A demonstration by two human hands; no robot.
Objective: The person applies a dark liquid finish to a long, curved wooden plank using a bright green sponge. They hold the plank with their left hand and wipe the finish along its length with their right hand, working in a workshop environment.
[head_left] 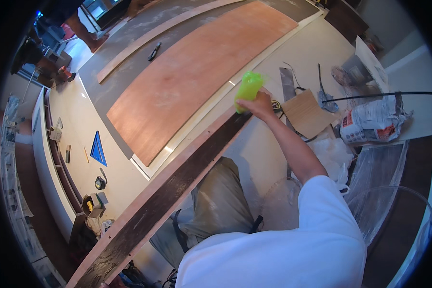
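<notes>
My right hand [257, 104] is closed around a bright green bottle [250, 86], slightly blurred, at the far end of a long narrow wooden piece. This wooden piece [165, 189] runs diagonally from the lower left to the middle, past my bent leg. Pale strips edge its two long sides, and a dark brown, partly shiny band lies between them. The bottle's lower end is at the dark band; whether it touches cannot be made out. My left hand does not show clearly anywhere in the picture.
A large curved plywood sheet [192, 79] lies ahead, with a utility knife [154, 52] beyond it. At left lie a blue set square [98, 149] and a tape measure [100, 183]. A torn sack [372, 122] and a cardboard piece [308, 114] are at right. Someone's bare leg [84, 33] stands far left.
</notes>
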